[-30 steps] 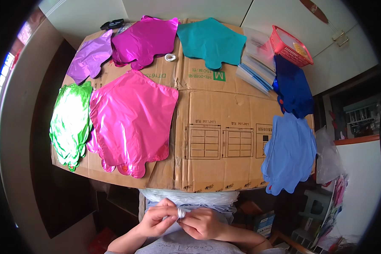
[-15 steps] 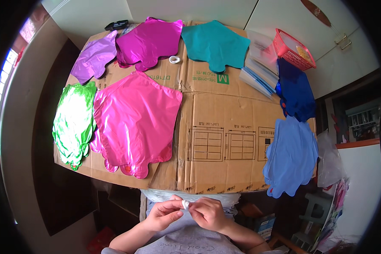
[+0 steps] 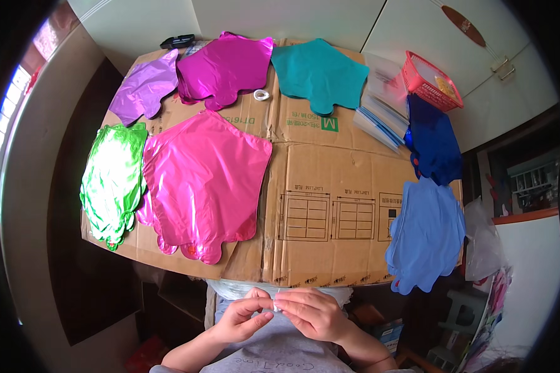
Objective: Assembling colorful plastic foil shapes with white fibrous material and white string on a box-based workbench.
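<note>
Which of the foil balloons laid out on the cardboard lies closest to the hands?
The big hot-pink balloon, left of centre: its scalloped lower edge comes nearest the left hand. The green, purple, magenta, teal and blue ones all lie farther off.

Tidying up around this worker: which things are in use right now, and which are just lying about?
In use:
left hand
right hand
small silvery foil piece, pinched between both
clear plastic bag beneath

Lying about:
pink foil balloon
green foil balloon
red plastic basket
white tape roll

Both hands pinch a small silvery piece [image 3: 276, 304] between fingertips: left hand [image 3: 242, 317], right hand [image 3: 314, 313]. Just beyond the fingers lies flattened cardboard [image 3: 330, 180] bearing a pink foil balloon [image 3: 202, 183].
</note>
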### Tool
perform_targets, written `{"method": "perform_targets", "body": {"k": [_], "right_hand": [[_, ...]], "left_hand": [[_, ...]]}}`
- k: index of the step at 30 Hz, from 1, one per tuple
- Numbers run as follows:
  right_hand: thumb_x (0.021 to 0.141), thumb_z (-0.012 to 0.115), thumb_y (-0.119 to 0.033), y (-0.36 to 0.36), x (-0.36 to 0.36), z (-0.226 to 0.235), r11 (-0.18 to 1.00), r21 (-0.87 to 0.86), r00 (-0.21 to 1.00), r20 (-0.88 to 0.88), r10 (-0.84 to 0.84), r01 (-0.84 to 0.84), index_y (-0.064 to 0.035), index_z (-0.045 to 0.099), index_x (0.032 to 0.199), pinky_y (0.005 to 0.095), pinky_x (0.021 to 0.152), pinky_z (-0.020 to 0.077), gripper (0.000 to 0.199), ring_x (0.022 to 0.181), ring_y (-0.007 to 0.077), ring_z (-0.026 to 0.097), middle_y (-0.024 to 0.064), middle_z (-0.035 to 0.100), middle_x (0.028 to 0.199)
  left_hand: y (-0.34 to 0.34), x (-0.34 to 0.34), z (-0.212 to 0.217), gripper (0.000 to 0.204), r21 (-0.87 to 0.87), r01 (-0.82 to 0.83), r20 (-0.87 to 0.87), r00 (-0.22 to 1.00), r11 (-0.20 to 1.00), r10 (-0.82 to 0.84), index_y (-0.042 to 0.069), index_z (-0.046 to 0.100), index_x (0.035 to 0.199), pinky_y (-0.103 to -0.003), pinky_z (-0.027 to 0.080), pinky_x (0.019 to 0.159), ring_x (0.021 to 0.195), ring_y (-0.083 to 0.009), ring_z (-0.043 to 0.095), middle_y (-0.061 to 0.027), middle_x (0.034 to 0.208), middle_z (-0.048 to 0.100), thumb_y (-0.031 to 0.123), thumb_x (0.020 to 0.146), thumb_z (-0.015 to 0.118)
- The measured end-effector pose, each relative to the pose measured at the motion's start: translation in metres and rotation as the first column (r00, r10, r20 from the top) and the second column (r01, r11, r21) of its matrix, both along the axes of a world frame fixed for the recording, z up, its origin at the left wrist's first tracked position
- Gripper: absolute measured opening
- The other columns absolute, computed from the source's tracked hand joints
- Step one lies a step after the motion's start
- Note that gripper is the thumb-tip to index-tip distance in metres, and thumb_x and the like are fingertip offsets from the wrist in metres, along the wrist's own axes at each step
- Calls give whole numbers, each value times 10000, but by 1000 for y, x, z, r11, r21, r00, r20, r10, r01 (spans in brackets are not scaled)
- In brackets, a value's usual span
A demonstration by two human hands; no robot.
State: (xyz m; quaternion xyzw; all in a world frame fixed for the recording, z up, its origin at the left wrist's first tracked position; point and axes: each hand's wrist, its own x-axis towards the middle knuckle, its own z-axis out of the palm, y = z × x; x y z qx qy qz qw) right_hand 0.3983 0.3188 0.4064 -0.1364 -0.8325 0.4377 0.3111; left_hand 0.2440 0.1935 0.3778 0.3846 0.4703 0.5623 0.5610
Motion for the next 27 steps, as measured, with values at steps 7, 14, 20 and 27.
{"method": "perform_targets", "body": {"k": [7, 14, 20, 27], "right_hand": [[814, 643, -30, -1, 9, -14, 780, -610, 984, 8, 180, -138, 19, 634, 1030, 293, 709, 520, 222, 822, 174, 637, 118, 641, 965], [765, 712, -68, 11, -1, 4, 824, -534, 949, 113, 293, -191, -10, 635, 1074, 262, 697, 498, 324, 798, 163, 612, 95, 629, 910], [766, 708, -70, 22, -17, 19, 890, -445, 976, 135, 173, -97, -25, 679, 854, 242, 582, 476, 103, 659, 129, 606, 50, 629, 736], [831, 641, -65, 59, -58, 27, 821, -567, 970, 148, 191, -75, 4, 661, 876, 230, 614, 487, 85, 703, 104, 610, 43, 643, 761]], "left_hand": [[0, -2, 0, 155, 6, 24, 114, 993, 1000, -25, 7, 631, 1002, -241, 364, 739, 815, -130, 455, -30, 857, 552, 37, 855, 593], [12, -16, 16, 103, 95, 102, -91, 991, 990, -93, 2, 638, 920, -241, 381, 628, 719, -114, 478, -40, 856, 562, -6, 823, 604], [25, -24, 27, 264, 102, 62, 51, 996, 993, -68, 21, 381, 951, -254, 462, 681, 866, -150, 610, -80, 879, 578, -64, 813, 589], [50, -38, 38, 321, 31, -276, 167, 949, 961, 267, 61, 417, 1014, -223, 452, 677, 820, -101, 589, -53, 881, 591, -38, 801, 634]]}}
